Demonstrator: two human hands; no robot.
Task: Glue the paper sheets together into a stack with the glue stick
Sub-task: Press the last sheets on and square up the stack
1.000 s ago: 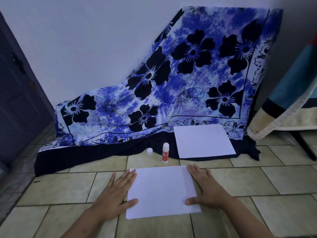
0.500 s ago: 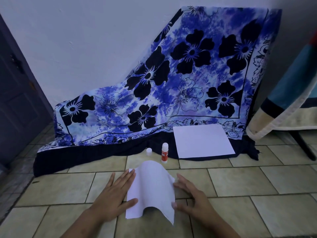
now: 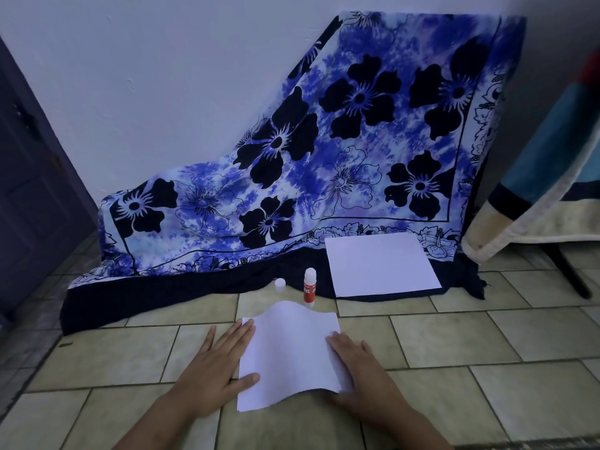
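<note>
Two white paper sheets lie on the tiled floor (image 3: 454, 345), well apart. The near sheet (image 3: 289, 352) sits between the person's hands and is not flat: its middle arches up off the tiles in a hump, while its left and right edges stay down. The left hand (image 3: 214, 371) is open, palm down, with straight fingers and the thumb pressing on the sheet's left edge. The right hand (image 3: 363, 375) is also open, its fingers stretched out flat against the right edge of the sheet, which laps over the hand's inner side; the thumb is out of sight beneath the paper. The far sheet (image 3: 380, 264) lies flat to the right, resting on the dark hem of a blue floral cloth (image 3: 357, 141) that hangs down from the white wall (image 3: 162, 76). The glue stick (image 3: 309, 287) stands upright on the floor just beyond the near sheet, left of the far sheet, and a small white cap (image 3: 280, 285) stands just to its left; the stick's white top is perhaps bare glue, though the dim light leaves that unclear. A dark door (image 3: 29, 190) fills the left edge, and a striped blanket (image 3: 535, 190) hangs at the right.
</note>
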